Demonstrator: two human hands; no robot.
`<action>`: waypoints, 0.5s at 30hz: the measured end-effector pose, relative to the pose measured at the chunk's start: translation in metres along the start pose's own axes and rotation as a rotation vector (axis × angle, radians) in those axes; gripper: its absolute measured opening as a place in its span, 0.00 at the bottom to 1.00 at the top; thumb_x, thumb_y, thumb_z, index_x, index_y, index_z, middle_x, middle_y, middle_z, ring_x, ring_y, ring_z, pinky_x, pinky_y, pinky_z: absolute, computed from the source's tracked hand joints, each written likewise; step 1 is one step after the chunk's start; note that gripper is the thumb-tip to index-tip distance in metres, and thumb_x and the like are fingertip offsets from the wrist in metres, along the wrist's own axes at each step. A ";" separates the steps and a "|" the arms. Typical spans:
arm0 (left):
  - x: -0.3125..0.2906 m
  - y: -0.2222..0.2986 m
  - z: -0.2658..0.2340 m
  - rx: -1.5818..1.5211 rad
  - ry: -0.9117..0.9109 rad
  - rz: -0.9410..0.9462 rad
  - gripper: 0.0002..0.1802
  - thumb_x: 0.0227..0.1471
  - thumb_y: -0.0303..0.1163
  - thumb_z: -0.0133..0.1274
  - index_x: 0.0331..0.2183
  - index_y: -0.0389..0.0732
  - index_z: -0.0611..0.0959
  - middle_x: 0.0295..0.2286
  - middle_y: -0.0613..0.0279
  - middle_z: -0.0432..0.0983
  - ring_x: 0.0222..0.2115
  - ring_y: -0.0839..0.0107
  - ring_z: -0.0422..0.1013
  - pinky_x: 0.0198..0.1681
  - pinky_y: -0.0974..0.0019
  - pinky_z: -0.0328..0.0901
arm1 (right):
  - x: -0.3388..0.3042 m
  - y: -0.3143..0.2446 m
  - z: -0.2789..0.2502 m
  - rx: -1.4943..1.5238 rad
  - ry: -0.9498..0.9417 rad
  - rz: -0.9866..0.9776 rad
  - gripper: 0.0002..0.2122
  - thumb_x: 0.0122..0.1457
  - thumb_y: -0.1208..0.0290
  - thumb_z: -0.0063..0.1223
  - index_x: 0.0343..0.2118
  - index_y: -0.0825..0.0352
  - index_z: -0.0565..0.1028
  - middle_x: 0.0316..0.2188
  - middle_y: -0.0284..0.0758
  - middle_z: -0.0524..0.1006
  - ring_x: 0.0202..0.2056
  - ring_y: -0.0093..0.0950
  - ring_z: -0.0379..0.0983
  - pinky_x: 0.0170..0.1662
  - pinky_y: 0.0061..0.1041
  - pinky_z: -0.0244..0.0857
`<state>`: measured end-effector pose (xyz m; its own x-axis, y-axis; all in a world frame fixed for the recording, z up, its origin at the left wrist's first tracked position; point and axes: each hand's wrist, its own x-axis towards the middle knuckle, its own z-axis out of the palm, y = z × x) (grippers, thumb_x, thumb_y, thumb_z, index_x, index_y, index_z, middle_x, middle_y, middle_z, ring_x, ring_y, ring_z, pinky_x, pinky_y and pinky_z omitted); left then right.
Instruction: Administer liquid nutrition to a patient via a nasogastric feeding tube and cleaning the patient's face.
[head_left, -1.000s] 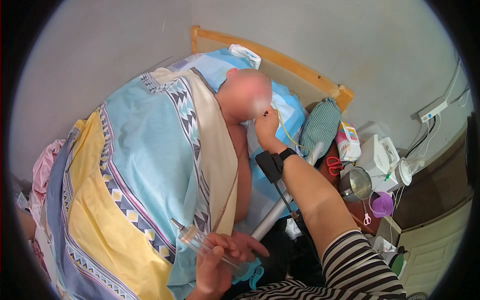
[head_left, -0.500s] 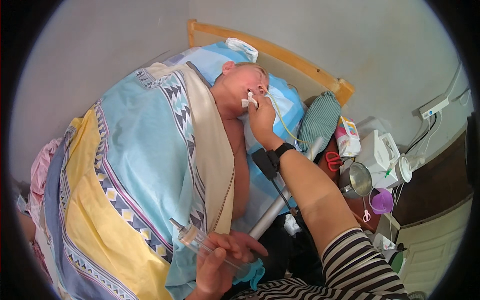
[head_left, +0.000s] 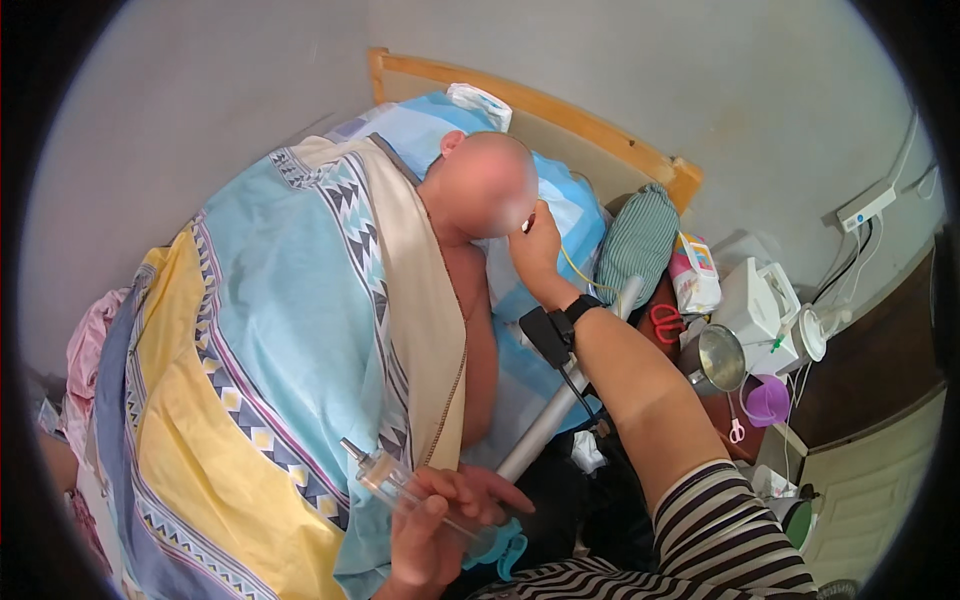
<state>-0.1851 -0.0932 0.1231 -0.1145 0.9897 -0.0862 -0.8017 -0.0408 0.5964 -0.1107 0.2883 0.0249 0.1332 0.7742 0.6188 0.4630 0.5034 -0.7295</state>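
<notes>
Open above the blanket point(head_left: 290, 260), cramped beyond the rail point(head_left: 545, 430)

Ahead of the left hand point(head_left: 425, 535) and its syringe point(head_left: 385, 475), the way lies open; the rail slants from beside that hand to under the right forearm point(head_left: 630, 390). The lying person's head point(head_left: 487, 180) bars the right hand point(head_left: 535, 250) on its left, a yellow tube point(head_left: 580, 273) and striped cushion point(head_left: 636, 245) on its right

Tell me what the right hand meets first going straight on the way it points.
Likely the lying person's face, just ahead of the right hand; blur there hides whether they already touch.
</notes>
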 end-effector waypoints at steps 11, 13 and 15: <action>-0.005 0.004 0.012 0.037 0.105 -0.039 0.16 0.53 0.44 0.55 0.29 0.43 0.72 0.24 0.62 0.69 0.26 0.67 0.71 0.35 0.47 0.71 | 0.012 -0.004 0.010 0.016 -0.017 -0.091 0.09 0.51 0.75 0.56 0.37 0.67 0.78 0.29 0.40 0.75 0.29 0.34 0.72 0.35 0.30 0.66; 0.001 -0.002 0.008 0.006 0.038 -0.003 0.16 0.52 0.45 0.56 0.28 0.43 0.72 0.23 0.63 0.69 0.25 0.68 0.71 0.34 0.46 0.71 | 0.012 -0.005 0.014 0.041 -0.014 -0.058 0.09 0.51 0.75 0.55 0.37 0.67 0.78 0.29 0.41 0.75 0.30 0.34 0.73 0.36 0.31 0.66; 0.004 -0.005 0.009 -0.001 0.021 0.014 0.17 0.51 0.45 0.57 0.27 0.44 0.71 0.22 0.65 0.69 0.24 0.69 0.70 0.33 0.45 0.71 | 0.011 -0.004 0.016 0.074 0.003 -0.031 0.09 0.51 0.75 0.55 0.36 0.67 0.78 0.30 0.41 0.75 0.31 0.35 0.73 0.37 0.31 0.66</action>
<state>-0.1765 -0.0878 0.1267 -0.1382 0.9859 -0.0943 -0.8003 -0.0551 0.5971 -0.1255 0.3013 0.0302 0.1230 0.7567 0.6421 0.4011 0.5539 -0.7296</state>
